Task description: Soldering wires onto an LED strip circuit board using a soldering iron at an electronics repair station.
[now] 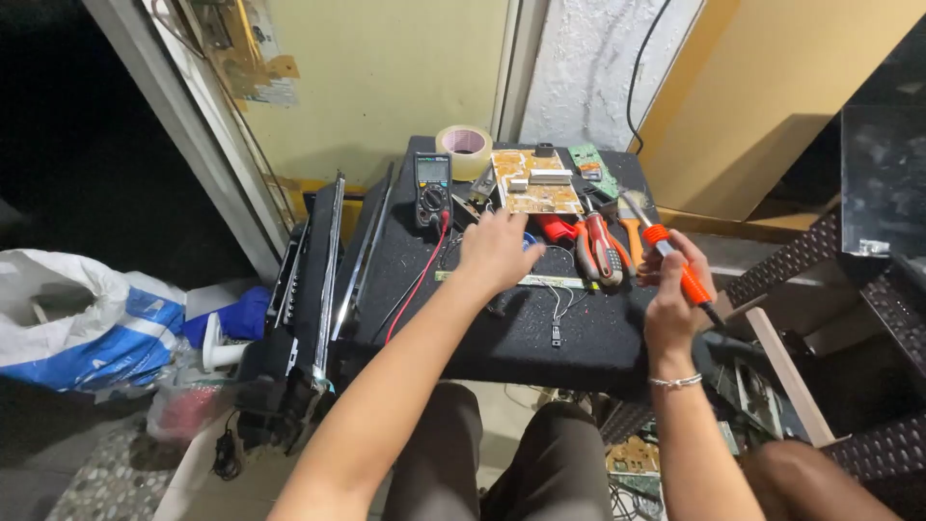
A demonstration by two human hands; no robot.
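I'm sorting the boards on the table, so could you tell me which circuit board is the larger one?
The tan circuit board beside the tape roll is larger; the green circuit board right of it is much smaller.

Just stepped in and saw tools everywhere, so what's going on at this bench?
A seated person works at a small black-topped table. The right hand grips an orange-handled soldering iron, tip raised. The left hand reaches flat onto the table beside red-handled pliers. Behind lie a tan circuit board, a dark multimeter and a roll of tape.
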